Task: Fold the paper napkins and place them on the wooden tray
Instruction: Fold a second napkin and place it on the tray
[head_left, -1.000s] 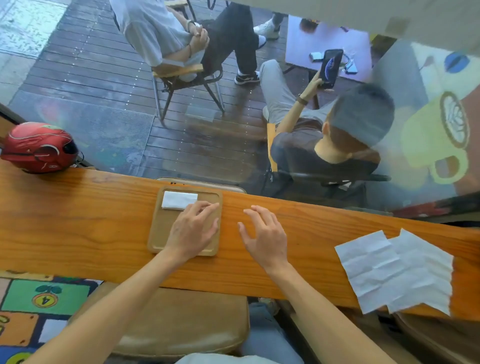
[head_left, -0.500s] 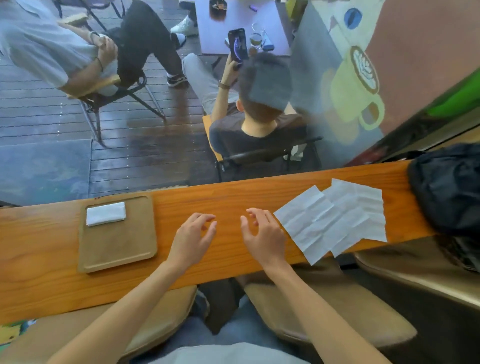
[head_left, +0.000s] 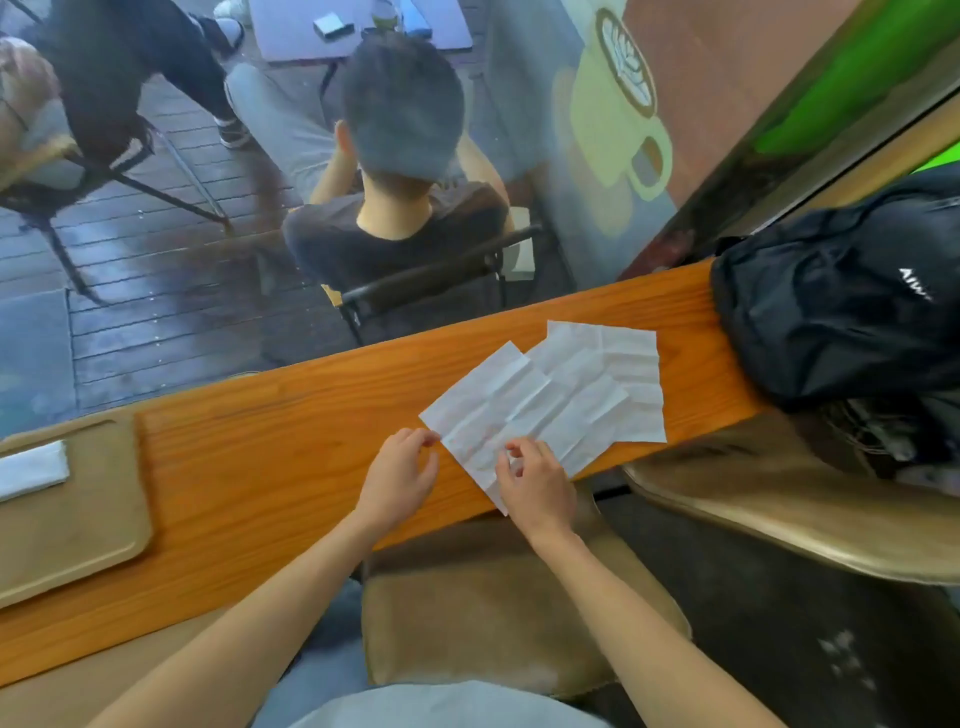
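Two unfolded, creased white napkins overlap on the orange wooden counter, the near napkin (head_left: 524, 410) lying partly over the far napkin (head_left: 618, 364). My left hand (head_left: 400, 480) has its fingertips closed on the near napkin's left edge, close to the corner. My right hand (head_left: 537, 486) rests on the same napkin's lower part, fingers curled and pinching the paper. The wooden tray (head_left: 78, 530) lies far to the left on the counter, with one folded napkin (head_left: 31, 470) on its back part.
A black backpack (head_left: 841, 306) sits on the counter's right end, close to the napkins. Brown stools (head_left: 493, 613) stand below the counter edge. Beyond the window glass a person sits on a chair (head_left: 415, 291).
My view and both hands have swung right, away from the tray. The hands went from hovering open over bare counter to closing on the near unfolded napkin.
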